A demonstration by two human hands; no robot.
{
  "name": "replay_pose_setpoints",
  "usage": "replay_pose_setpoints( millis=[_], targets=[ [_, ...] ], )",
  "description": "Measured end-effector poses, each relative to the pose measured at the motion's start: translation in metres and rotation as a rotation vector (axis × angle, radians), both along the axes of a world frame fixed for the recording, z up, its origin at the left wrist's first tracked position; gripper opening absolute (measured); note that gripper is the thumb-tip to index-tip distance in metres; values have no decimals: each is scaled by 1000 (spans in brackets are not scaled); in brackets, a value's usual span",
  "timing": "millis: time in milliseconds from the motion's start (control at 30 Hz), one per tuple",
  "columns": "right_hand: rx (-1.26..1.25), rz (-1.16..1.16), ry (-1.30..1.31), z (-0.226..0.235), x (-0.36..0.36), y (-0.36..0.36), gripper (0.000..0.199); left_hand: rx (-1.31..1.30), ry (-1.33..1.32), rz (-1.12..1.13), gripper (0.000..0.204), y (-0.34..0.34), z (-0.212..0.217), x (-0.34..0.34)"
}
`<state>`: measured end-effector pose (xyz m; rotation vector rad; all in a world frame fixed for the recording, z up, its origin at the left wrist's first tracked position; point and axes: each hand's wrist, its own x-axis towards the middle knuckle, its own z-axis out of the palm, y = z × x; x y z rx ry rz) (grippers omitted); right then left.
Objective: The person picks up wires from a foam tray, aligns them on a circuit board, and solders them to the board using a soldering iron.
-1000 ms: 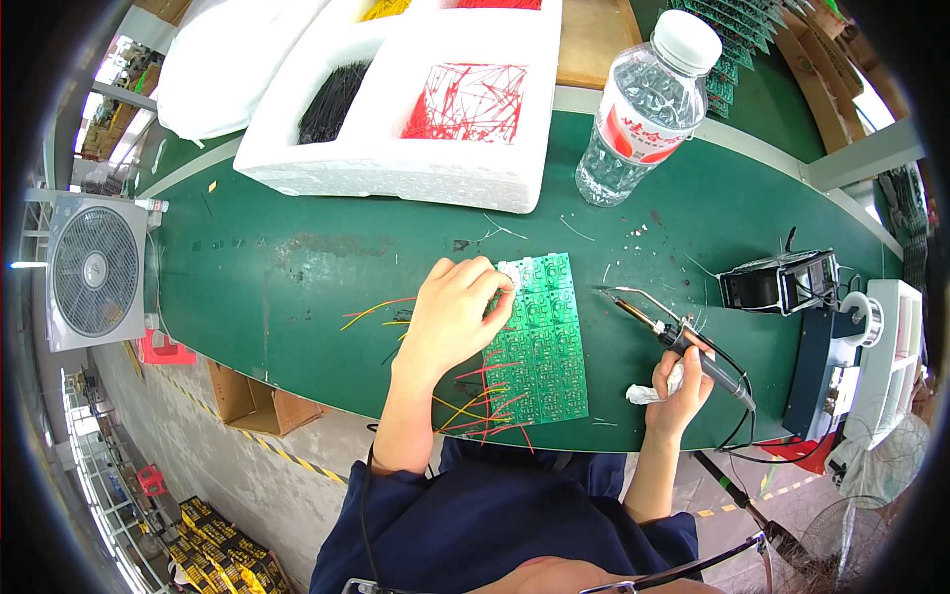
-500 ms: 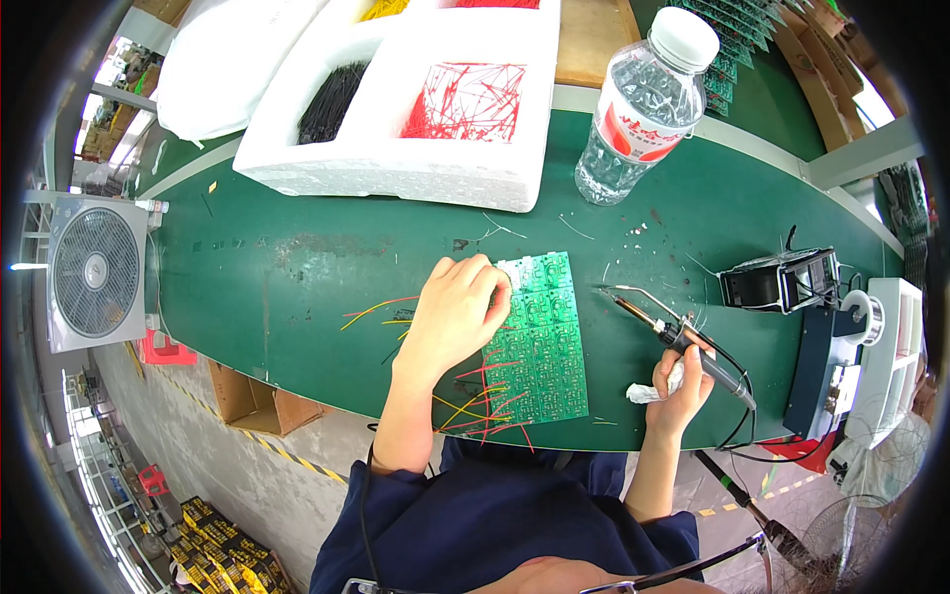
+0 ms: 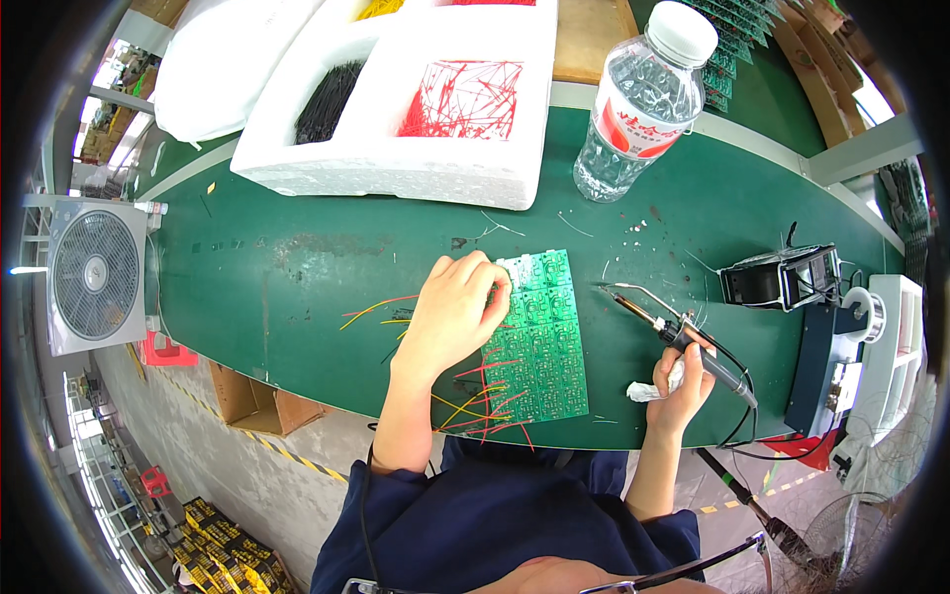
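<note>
Sitting on the green bench (image 3: 297, 267), near edge, right in front of the body: green circuit board (image 3: 534, 337), a flat panel of many small repeated squares. Lying flat, long side running away from the body.

Judging it stiff but thin and light, probably sliding easily on the bench surface. Likely fragile on the face where the parts sit, so taking it by the bare edges, not the middle.

Left hand (image 3: 455, 312) pressing flat on the board's left edge, fingers spread over the top corner, pinning rather than pinching. Loose grip, holding nothing closed.

Red and yellow wire leads (image 3: 485, 401) sticking out from under the board at its near-left side. Thin, springy, probably snagging if dragged.

Right hand (image 3: 678, 386) wrapped closed around the soldering iron (image 3: 683, 337), tip pointing up-left, hovering just beside the board's right edge, not touching. White wad of tissue (image 3: 648, 389) tucked in the same hand.

Keeping the iron by its handle only. Cable trailing right toward the stand (image 3: 782, 282).
</note>
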<state>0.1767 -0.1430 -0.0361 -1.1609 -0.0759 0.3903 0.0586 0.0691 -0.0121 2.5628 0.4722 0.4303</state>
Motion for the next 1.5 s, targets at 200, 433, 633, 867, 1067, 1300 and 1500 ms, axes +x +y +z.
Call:
replay_pose_setpoints(
  millis=[200,433,633,867,1067,1300,1500],
  targets=[
    [10,1,8,-1,0,-2,18,-65,-39,55,9,4,10,-8],
    [-9,-19,30,0,0,-1,18,263,59,594,5,38,26,-61],
    [-14,-9,18,-2,1,-3,17,312,81,595,16,43,7,-78],
    [-12,15,-30,-2,1,-1,21,279,-13,561,16,48,19,-68],
    [-47,-17,12,-1,0,-3,20,295,16,462,19,53,40,-54],
    [-15,-13,18,-1,1,-3,18,500,-94,452,22,73,77,-50],
    [-4,-16,14,-2,2,-4,18,303,-288,460,7,90,108,-21]
  ],
)
